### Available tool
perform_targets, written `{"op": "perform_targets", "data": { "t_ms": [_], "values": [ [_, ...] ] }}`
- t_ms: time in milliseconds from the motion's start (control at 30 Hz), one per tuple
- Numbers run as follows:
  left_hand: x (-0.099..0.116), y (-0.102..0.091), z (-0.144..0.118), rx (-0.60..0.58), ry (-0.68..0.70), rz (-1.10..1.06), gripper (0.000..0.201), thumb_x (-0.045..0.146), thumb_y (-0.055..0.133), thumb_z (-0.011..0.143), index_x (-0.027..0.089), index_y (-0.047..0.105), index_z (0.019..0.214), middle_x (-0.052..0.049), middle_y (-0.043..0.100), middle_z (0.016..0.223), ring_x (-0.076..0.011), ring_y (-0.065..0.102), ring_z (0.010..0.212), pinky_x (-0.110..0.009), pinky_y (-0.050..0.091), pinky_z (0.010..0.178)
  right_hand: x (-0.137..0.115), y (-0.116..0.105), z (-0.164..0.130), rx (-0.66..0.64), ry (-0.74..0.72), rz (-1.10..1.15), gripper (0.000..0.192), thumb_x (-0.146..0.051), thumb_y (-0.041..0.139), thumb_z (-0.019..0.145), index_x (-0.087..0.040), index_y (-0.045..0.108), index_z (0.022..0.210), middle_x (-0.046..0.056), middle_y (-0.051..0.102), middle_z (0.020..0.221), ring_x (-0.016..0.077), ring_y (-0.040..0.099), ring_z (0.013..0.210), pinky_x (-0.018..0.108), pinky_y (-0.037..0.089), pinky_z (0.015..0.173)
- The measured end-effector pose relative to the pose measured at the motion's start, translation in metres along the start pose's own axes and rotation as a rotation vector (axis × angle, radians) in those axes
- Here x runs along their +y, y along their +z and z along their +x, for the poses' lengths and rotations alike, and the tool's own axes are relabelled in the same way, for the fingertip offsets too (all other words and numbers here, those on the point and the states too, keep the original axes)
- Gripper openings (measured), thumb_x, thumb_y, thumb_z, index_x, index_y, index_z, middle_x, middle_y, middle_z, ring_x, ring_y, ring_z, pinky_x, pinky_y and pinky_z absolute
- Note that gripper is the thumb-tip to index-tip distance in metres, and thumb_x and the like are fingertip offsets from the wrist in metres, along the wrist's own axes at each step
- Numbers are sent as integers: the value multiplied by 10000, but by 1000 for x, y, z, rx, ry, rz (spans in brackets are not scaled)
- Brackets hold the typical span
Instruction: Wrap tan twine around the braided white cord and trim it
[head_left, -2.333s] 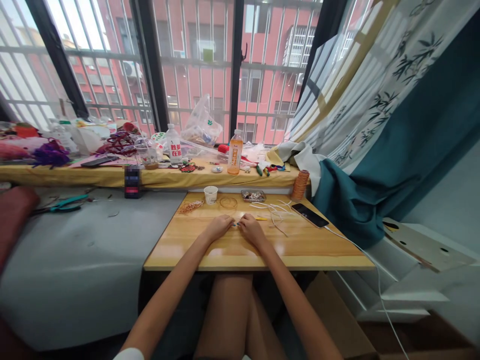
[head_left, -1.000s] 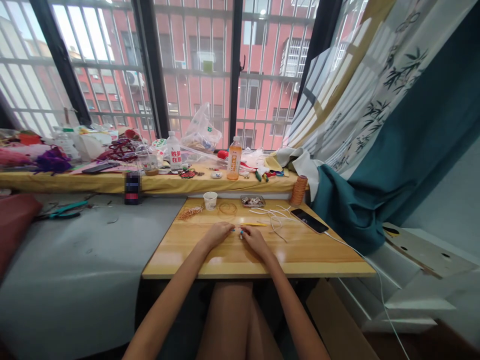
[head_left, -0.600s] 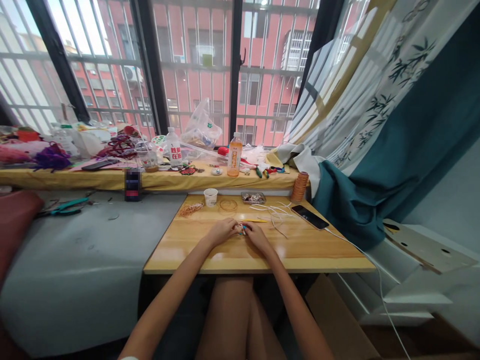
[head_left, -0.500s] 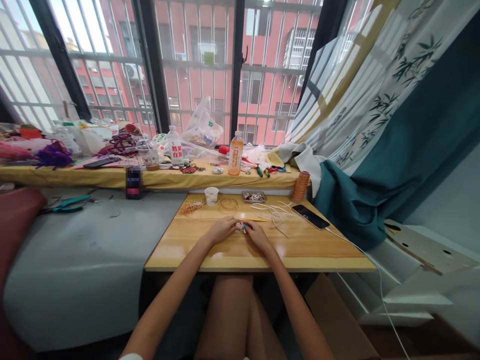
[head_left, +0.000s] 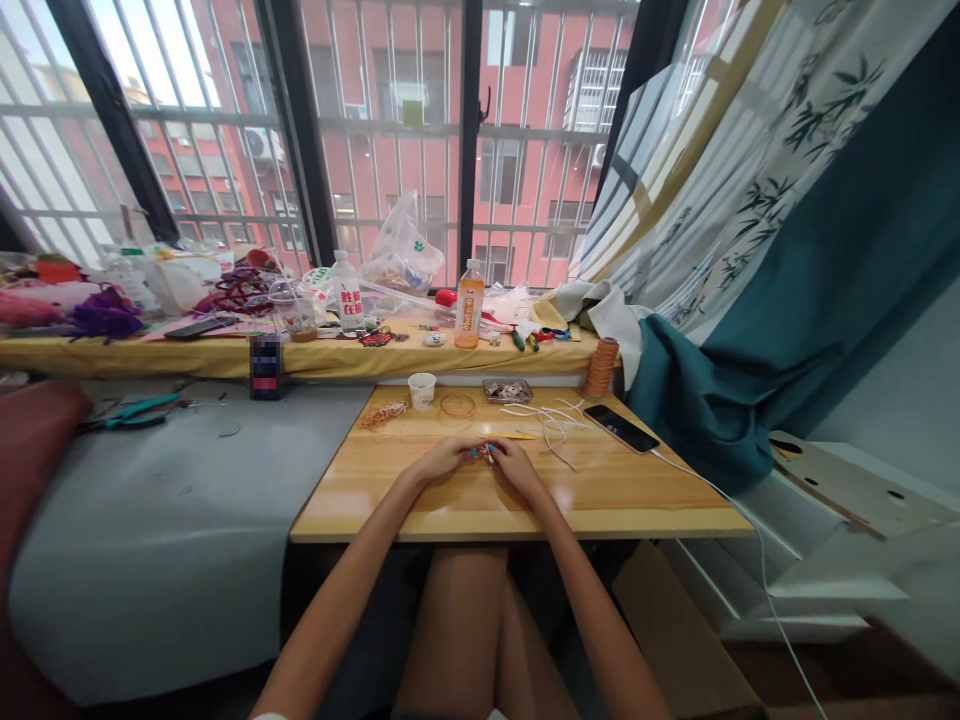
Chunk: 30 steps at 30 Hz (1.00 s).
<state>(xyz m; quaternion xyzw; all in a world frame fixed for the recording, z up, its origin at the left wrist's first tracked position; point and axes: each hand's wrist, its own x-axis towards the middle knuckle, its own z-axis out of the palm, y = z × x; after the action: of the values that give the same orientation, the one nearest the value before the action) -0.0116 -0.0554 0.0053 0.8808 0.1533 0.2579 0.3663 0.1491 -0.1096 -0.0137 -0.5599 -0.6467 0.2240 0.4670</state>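
Two bare hands meet at the middle of a wooden tabletop (head_left: pixel 600 500). The left hand (head_left: pixel 442 459) and right hand (head_left: pixel 516 467) pinch a tiny blue piece (head_left: pixel 484 452) between their fingertips, each grip closed tight on it; what the piece is stays too small to tell. At twelve o'clock from the hands lie a white paper cup (head_left: pixel 421 389), a wire ring (head_left: pixel 457 405) and a small tray of bits (head_left: pixel 507 390). At two o'clock lie pale cords (head_left: pixel 551 420), a phone (head_left: pixel 621 428) and a spool of orange thread (head_left: pixel 601 368).
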Motion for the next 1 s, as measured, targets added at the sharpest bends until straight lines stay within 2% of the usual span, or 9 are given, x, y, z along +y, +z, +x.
{"op": "perform_targets", "data": {
  "t_ms": [100,233,367,567,800,1000],
  "values": [
    [0,0,-1,36,17,35,340,149,443,764,185,530,1091,-34,575,1081,-152,527,952,-277,378,864,-1,0,0,-3,6,20,271,-144,410,710,-150,615,887,71,625,903,156,539,814,286,399,765],
    [-1,3,-2,131,-36,151,325,120,422,763,173,527,1066,-41,609,995,-140,552,878,-258,409,798,-4,-1,0,-15,14,54,271,-174,423,704,-150,615,894,67,629,876,155,543,775,287,406,740],
    [-2,5,-3,190,-34,249,231,175,404,793,166,546,975,-52,612,951,-140,556,845,-248,416,757,-7,-1,0,-44,12,100,276,-215,430,704,-143,614,897,57,634,812,148,545,707,281,415,700],
    [-3,5,-4,264,-64,343,141,191,415,791,166,545,842,-31,615,814,-137,556,746,-230,414,670,-9,-1,-1,-82,2,155,267,-274,457,704,-146,621,871,45,633,786,151,543,718,272,408,692],
    [-1,5,-2,308,-122,354,89,202,453,770,166,529,801,-18,595,761,-131,538,705,-223,398,635,-10,-1,-2,-104,7,191,257,-303,505,672,-132,626,822,42,630,762,149,538,691,263,408,664],
    [6,4,0,334,-115,235,139,280,478,764,151,518,793,-10,572,734,-119,521,675,-219,393,614,-9,-2,-1,-75,19,190,263,-327,487,683,-134,625,796,38,623,735,142,530,669,254,401,643]
  ]
}}
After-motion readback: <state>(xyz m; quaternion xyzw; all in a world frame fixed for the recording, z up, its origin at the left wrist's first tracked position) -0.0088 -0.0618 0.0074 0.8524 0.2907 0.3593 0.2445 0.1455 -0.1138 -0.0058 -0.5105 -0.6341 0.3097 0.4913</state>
